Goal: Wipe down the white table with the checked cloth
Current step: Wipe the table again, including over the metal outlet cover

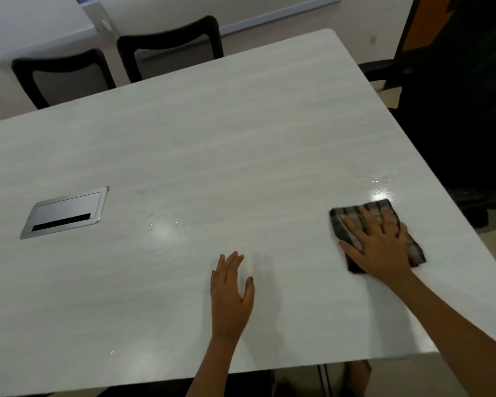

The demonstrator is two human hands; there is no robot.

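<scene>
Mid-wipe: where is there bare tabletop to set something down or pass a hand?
Widest bare patch: the far half of the white table, beyond the metal hatch, toward the chairs. Another: the near-left corner, below the hatch, left of the left hand. Crowded: the near-right edge, where the right hand presses the checked cloth. Droplets lie right of the hatch.

silver cable hatch (65,212) | water drops (162,226) just right of it | two dark chairs (169,57) far side | black chair (455,110) right
</scene>
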